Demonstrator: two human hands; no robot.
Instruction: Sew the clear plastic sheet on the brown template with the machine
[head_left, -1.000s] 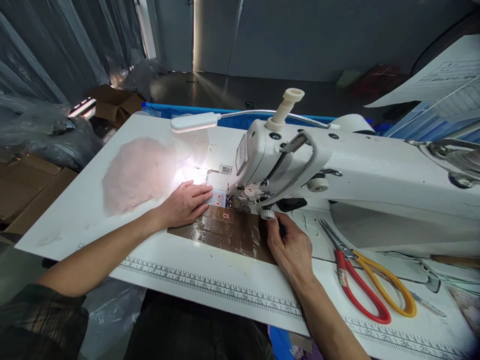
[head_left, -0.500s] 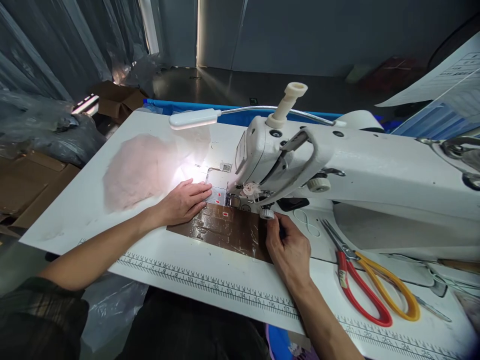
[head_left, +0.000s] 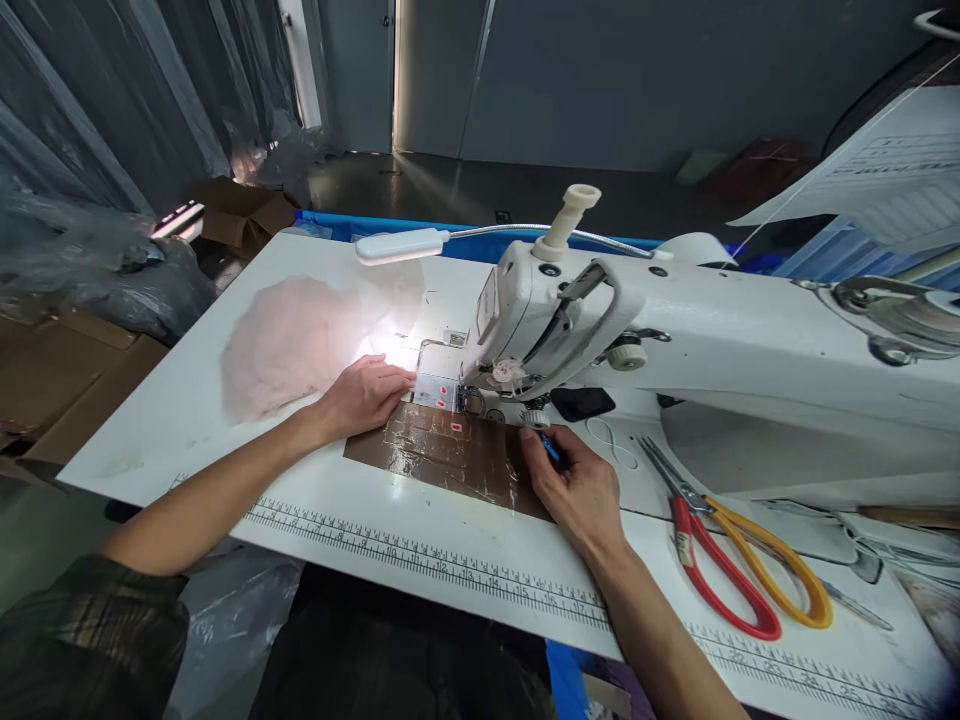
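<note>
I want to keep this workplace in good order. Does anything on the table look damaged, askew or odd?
Only small things. The brown sheet between the left hand and right hand looks wrinkled, with shiny creases instead of a smooth surface. The scissors at right have one red and one yellow handle, an odd mismatch.

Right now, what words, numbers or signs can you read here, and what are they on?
"12", "13", "14", "15", "16", "17": on the ruler scale along the white table's front edge; other numbers there are harder to read.
Printed paper, upper right: too blurred to read.
Label on the sewing machine: too small to read.
Tag on the red scissor handle: too small to read.
</note>
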